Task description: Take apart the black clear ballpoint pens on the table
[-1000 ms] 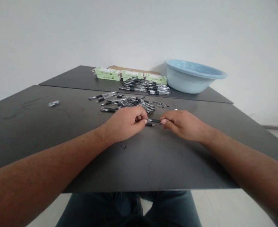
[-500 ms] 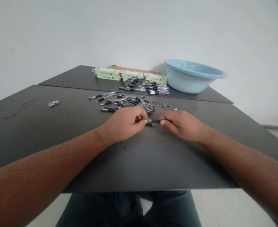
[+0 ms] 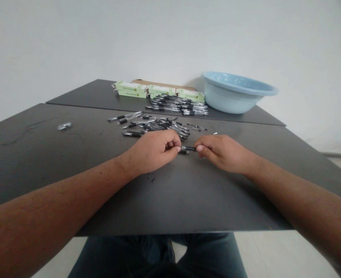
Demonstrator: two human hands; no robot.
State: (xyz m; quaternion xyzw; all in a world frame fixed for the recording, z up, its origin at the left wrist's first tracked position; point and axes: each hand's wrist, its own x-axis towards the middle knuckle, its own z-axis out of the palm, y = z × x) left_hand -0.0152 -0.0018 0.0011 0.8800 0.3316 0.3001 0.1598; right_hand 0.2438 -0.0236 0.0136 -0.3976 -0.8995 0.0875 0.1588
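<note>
Both of my hands meet at the middle of a dark table (image 3: 72, 154). My left hand (image 3: 153, 150) is closed, its thumb and forefinger pinching one end of a black pen (image 3: 188, 148). My right hand (image 3: 221, 151) is closed too and pinches the pen's other end. The pen lies level between them, just above the tabletop. A short dark pen part (image 3: 183, 152) rests on the table right under it. Just beyond my hands lies a loose heap of pens (image 3: 156, 125).
A second, tidier pile of pens (image 3: 178, 105) lies farther back in front of three green boxes (image 3: 159, 91). A light blue plastic basin (image 3: 236, 92) stands at the back right. A small silvery object (image 3: 65, 126) lies at the left. The table's near edge runs above my knees.
My hands have drawn a little closer together, so less of the pen shows between them. The view has shifted very slightly; nothing else has moved.
</note>
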